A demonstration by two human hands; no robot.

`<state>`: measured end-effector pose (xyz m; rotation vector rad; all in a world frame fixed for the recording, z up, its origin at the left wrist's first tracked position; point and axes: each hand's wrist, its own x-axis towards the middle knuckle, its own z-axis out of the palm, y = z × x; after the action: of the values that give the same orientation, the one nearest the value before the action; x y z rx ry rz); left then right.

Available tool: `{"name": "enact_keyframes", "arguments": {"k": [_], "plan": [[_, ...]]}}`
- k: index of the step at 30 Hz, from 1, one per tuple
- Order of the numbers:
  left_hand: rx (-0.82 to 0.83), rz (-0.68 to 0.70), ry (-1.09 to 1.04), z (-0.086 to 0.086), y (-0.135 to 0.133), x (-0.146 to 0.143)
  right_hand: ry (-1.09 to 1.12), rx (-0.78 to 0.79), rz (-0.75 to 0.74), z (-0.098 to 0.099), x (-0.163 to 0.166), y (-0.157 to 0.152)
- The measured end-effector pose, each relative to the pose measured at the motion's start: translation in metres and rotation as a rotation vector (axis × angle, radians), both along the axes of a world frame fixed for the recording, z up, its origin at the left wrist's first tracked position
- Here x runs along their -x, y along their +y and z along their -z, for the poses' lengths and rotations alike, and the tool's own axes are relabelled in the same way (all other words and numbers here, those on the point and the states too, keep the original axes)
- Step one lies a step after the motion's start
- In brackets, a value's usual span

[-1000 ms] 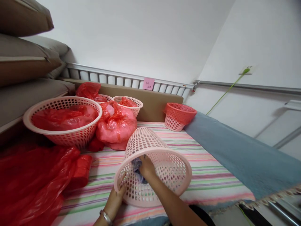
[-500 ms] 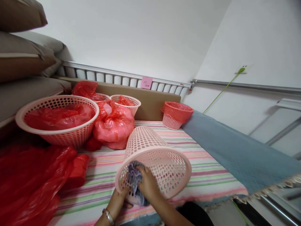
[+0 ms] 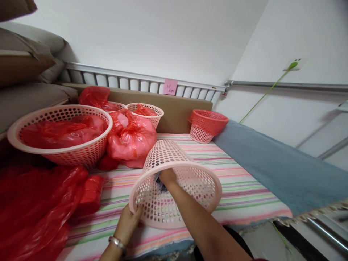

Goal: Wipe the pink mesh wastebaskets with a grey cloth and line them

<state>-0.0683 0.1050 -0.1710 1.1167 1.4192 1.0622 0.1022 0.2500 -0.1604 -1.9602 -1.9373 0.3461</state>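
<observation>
A pale pink perforated plastic basket (image 3: 187,164) lies on its side on the striped cloth (image 3: 244,194), its mouth facing me. My left hand (image 3: 127,221), with a metal bracelet at the wrist, grips the lower left part of the rim, thumb on the inner side. Deep inside the basket, my right hand (image 3: 168,177) is closed on a grey-purple cloth (image 3: 160,182) against the inner wall. My right fingers are partly hidden behind the hand itself.
Beyond stand pink baskets, a large one (image 3: 81,151) holding red plastic, beside a knotted red bag (image 3: 133,139). A red-lined basket (image 3: 202,132) stands at the back right. Loose red plastic (image 3: 35,214) and a red roll (image 3: 91,194) lie left. Cushions (image 3: 24,54) are stacked far left.
My right hand has moved from the basket's mouth deeper inside with the cloth. My left hand has shifted left, off the cloth area and onto the rim. The view has shifted slightly.
</observation>
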Motion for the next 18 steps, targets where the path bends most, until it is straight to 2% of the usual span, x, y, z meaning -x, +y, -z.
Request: {"name": "enact_keyframes", "arguments": {"k": [5, 9, 14, 18], "plan": [[0.086, 0.065, -0.129, 0.003, -0.003, -0.006, -0.098, -0.051, -0.023, 0.0, -0.002, -0.027], [0.092, 0.098, -0.197, 0.007, -0.006, -0.01, -0.129, -0.104, -0.104, 0.003, -0.005, -0.07], [0.098, 0.083, -0.186, 0.009, -0.005, -0.008, -0.09, -0.123, -0.185, 0.012, -0.006, -0.131], [0.081, 0.072, -0.212, 0.011, -0.005, -0.008, -0.036, -0.113, -0.225, 0.016, -0.007, -0.155]]}}
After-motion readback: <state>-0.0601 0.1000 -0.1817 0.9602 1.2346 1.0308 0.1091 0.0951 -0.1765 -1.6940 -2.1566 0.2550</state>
